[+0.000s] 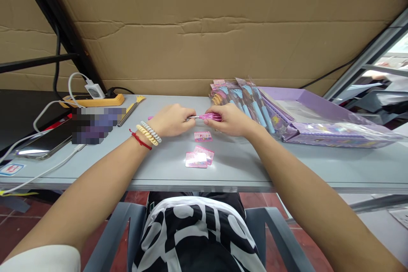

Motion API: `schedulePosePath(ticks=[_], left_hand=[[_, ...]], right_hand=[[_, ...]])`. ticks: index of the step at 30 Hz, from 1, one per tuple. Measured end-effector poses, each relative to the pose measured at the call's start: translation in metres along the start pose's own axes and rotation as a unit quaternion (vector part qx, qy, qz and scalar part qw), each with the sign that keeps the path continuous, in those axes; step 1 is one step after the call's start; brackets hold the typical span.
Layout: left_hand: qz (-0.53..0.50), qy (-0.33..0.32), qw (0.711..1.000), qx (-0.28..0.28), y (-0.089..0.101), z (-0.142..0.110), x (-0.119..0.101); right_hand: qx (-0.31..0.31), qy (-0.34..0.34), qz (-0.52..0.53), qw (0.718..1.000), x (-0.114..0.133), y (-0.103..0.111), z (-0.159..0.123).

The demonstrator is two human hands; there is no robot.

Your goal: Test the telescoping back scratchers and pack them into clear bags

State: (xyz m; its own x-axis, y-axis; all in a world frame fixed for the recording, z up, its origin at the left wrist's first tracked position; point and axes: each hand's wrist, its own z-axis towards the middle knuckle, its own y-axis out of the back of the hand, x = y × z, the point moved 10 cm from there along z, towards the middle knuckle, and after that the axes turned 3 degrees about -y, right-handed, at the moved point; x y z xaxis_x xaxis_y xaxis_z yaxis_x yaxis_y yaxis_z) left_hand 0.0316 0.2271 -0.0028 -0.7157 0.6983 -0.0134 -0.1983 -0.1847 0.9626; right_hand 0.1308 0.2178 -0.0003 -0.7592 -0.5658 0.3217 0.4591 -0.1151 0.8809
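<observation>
A pink back scratcher [213, 116] with a thin metal rod lies level between my hands, just above the table [172, 165]. My left hand [174, 121] is closed round the rod, and a bit of pink handle shows beyond it on the left. At the pink claw end, my right hand [228, 119] pinches with thumb and fingers. Below them a small pink card [203, 136] lies flat. Nearer the table edge are two more pink cards [196, 160], one overlapping the other. Wrapped blue back scratchers [255, 104] are piled beyond my right hand.
A purple box [321, 129] with clear wrap stands at the right. On the left lie a yellow back scratcher [131, 111], an orange power strip [108, 100], a phone [47, 140] and white cables [60, 162]. Cardboard [204, 59] walls off the back.
</observation>
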Motion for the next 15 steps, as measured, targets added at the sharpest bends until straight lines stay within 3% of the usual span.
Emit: schedulePosePath(ticks=[15], left_hand=[[0.027,0.120,0.992,-0.041,0.010,-0.002,0.021]], right_hand=[[0.011,0.006,-0.018,1.000,0.005,-0.002,0.001]])
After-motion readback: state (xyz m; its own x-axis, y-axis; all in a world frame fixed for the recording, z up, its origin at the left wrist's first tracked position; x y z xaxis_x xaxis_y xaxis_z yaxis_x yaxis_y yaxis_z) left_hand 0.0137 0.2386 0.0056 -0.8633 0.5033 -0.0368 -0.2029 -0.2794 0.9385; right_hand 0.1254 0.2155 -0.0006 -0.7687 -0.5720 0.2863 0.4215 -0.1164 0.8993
